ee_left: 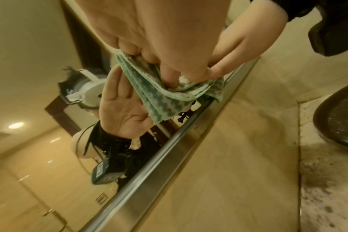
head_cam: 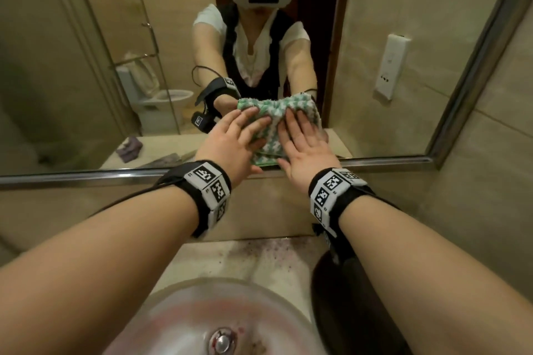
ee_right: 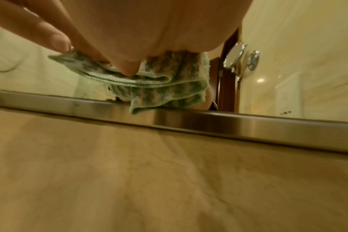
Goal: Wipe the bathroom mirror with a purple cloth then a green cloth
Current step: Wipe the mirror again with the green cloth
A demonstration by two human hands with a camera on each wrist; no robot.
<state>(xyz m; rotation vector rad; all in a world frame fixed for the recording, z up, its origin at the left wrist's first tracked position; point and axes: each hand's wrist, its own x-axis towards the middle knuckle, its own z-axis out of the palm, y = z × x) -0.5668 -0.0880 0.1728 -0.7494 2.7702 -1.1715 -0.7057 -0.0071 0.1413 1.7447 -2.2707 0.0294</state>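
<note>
pressing green cloth (head_cam: 277, 121) flat, both hands' fingers (head_cam: 253, 118) straight; mirror (head_cam: 86, 66) contact seemingly hidden.

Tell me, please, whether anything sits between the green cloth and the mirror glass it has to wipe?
Nothing visible does. The green cloth lies directly against the mirror, just above its metal frame, pressed flat by the left hand and right hand.

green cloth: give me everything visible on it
The green cloth is a terry-looking rag, green and white patterned with a stitched green hem, folded into several layers. It lies flat against the mirror low down, its bottom edge at the metal frame. The left hand and right hand press it with straight fingers.
</note>
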